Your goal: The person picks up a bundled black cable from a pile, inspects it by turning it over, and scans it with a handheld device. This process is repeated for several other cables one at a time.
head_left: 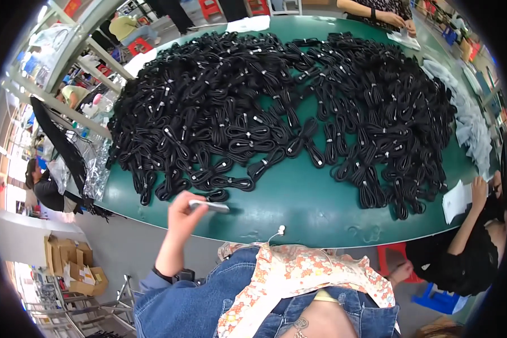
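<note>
My left hand (181,218) is raised over the near left edge of the green table. Its thumb and fingers are closed around a thin, flat, phone-shaped white and grey object (211,206), seen almost edge-on. Just beyond it lie bundled black cables (231,183), part of a big left heap (208,101). Another heap of coiled black cables (388,124) covers the right side. Low at my right, beside my floral clothing, is a hand that appears to be my right hand (400,272); its fingers are too small and partly hidden to read.
The green table (298,208) has a curved near edge. Crumpled clear plastic (470,127) lies along its right side. A co-worker in black (462,253) sits at the right by a white sheet (457,201); another (386,12) works across. Cardboard boxes (76,265) stand at lower left.
</note>
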Tool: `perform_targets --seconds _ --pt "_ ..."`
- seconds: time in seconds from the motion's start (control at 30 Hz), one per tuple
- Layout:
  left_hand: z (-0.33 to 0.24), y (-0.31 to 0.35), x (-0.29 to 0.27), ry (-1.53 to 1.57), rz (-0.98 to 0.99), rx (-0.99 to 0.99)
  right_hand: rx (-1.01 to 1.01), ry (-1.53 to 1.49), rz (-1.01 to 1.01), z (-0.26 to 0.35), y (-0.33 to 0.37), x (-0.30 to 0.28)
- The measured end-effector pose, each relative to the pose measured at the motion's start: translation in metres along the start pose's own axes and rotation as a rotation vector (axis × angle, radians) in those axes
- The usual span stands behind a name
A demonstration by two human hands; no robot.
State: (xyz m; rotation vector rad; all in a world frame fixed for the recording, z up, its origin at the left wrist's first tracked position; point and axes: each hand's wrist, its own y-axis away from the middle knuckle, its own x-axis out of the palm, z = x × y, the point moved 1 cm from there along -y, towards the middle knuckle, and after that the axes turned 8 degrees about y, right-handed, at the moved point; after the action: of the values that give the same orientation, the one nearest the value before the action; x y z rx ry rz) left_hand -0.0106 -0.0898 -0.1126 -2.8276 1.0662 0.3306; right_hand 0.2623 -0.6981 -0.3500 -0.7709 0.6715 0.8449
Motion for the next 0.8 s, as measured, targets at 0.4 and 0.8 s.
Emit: perform_targets --seconds 0.4,0.8 --pt "-0.007 -0.033 0.12 -0.064 0.624 0.427 -1.48 -0.339 0.86 0.413 0.08 -0.063" --pt "0.017 -0.149 0.196 -0.718 0.139 0.919 -1.408 -0.045 0.085 0.489 0.111 0.086"
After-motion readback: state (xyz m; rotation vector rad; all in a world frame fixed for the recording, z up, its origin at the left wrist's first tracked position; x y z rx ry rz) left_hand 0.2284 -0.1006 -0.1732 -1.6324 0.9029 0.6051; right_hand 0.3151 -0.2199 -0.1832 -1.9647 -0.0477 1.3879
